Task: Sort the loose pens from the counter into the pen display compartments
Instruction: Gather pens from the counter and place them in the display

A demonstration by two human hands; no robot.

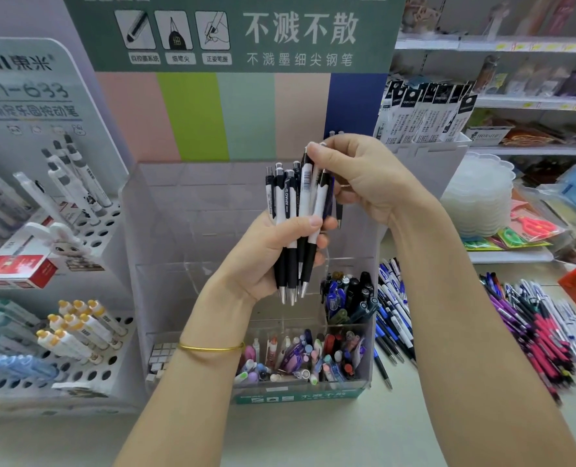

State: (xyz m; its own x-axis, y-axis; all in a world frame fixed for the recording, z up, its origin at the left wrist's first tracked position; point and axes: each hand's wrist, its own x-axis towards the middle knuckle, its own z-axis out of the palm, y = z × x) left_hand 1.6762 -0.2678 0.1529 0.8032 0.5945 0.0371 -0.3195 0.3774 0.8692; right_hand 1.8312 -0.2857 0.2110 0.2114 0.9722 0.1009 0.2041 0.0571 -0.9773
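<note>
We are gripping white-and-black plastic click pens (291, 210) in our left hand (266, 257) above the clear acrylic display (178, 278), our right hand (364, 180) pinching one pen's top; tugging it risks loosening and spilling the rest.

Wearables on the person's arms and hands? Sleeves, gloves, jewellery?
No gloves, and no sleeves in view on either arm. The left hand has a thin gold bangle at its wrist. The right hand shows what looks like a thin ring on one finger. No watch.
</note>
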